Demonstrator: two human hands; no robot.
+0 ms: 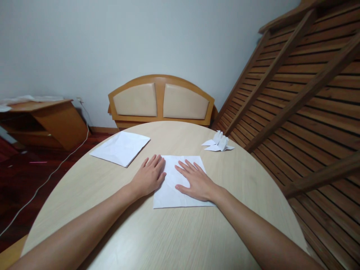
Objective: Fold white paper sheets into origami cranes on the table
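A white sheet of paper with faint creases lies flat on the round pale wooden table. My left hand rests at the sheet's left edge, fingers extended and slightly apart, holding nothing. Spread flat over the right half of the sheet is my right hand, its thumb pointing left. Toward the back left of the table lies a stack of white paper. Several folded white paper pieces with pointed tips sit together at the back right.
Behind the table stands a wooden headboard with cream panels. A slatted wooden frame leans along the right side. At the left are a low wooden cabinet and a white cable on the dark red floor.
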